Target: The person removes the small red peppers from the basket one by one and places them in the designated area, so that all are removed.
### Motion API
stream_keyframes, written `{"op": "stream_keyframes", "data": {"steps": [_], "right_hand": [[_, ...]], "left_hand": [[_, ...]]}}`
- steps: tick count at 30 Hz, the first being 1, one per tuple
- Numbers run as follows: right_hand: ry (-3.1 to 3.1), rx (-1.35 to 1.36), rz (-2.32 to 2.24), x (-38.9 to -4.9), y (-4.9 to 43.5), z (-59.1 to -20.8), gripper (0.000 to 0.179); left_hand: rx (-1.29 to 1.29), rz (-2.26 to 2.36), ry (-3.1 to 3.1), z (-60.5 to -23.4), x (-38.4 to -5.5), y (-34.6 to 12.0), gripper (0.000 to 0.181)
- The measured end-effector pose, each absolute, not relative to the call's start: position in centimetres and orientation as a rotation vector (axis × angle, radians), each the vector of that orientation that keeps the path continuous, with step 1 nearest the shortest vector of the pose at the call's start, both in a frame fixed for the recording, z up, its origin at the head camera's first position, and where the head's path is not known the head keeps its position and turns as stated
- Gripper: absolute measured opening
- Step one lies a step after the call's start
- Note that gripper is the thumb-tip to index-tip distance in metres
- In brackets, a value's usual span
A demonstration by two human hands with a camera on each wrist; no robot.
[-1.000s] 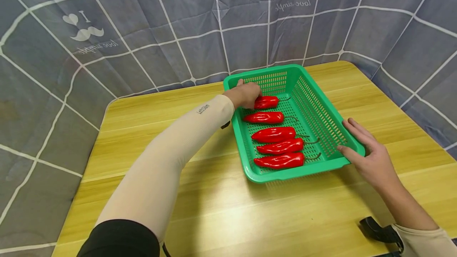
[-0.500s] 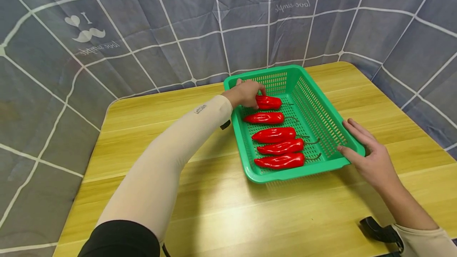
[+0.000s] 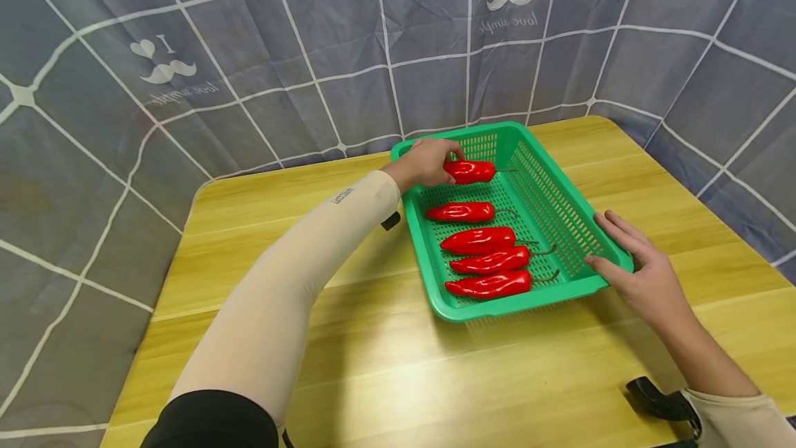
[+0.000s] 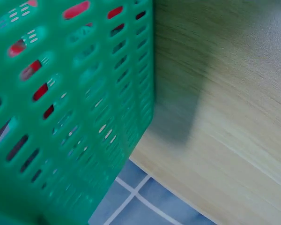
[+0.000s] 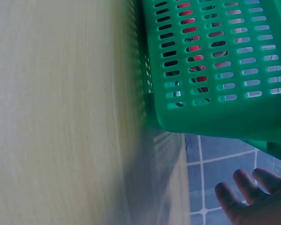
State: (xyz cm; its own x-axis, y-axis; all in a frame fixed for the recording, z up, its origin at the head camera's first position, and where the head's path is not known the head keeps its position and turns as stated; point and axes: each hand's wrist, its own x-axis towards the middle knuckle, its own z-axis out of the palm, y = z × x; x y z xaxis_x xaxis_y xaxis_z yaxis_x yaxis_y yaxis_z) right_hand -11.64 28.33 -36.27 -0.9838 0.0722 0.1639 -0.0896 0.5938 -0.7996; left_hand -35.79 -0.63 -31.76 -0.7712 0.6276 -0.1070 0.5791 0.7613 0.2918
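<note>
My left hand (image 3: 432, 161) is over the far left part of a green plastic basket (image 3: 569, 289), holding a red chili pepper (image 3: 474, 171) by its pointed end. That pepper's thin stem sticks out to the right, and its tip is hidden by the hand. Below it lie several more red peppers (image 3: 461, 212) in a column on the basket's floor, stems to the right. My right hand (image 3: 647, 275) holds the basket's near right corner, thumb over the rim and fingers along the outside. Through the slotted wall (image 4: 84, 93), bits of red show in the left wrist view.
The basket stands on a yellow wood-grain table (image 3: 398, 379). A grey-blue checked curtain (image 3: 342, 33) hangs behind and along both sides. A black strap mount (image 3: 662, 403) sits at my right wrist.
My left hand has raised the farthest pepper from the basket's floor, moving it slightly right. The right hand stays at the corner. The head view has shifted a little.
</note>
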Motion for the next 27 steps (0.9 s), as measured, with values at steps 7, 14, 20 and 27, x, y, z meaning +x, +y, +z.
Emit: {"op": "stream_keyframes", "data": {"steps": [7,14,20,27], "right_hand": [[-2.669,-0.015,1.338,-11.6,28.2,-36.0,0.060],[-2.698,-0.042,1.302,-11.5,28.2,-35.6,0.060],[-2.708,-0.056,1.301,-11.5,28.2,-35.3,0.061],[-2.717,-0.047,1.289,-11.5,27.8,-35.2,0.062]], "left_hand": [[0.909,0.505,2.845,-30.3,-35.2,-1.8,0.046],[0.851,0.694,2.918,-28.5,-34.8,-3.9,0.044],[0.701,0.887,2.950,-27.1,-34.8,-6.8,0.046],[0.459,1.135,2.977,-26.0,-34.6,-11.6,0.048]]}}
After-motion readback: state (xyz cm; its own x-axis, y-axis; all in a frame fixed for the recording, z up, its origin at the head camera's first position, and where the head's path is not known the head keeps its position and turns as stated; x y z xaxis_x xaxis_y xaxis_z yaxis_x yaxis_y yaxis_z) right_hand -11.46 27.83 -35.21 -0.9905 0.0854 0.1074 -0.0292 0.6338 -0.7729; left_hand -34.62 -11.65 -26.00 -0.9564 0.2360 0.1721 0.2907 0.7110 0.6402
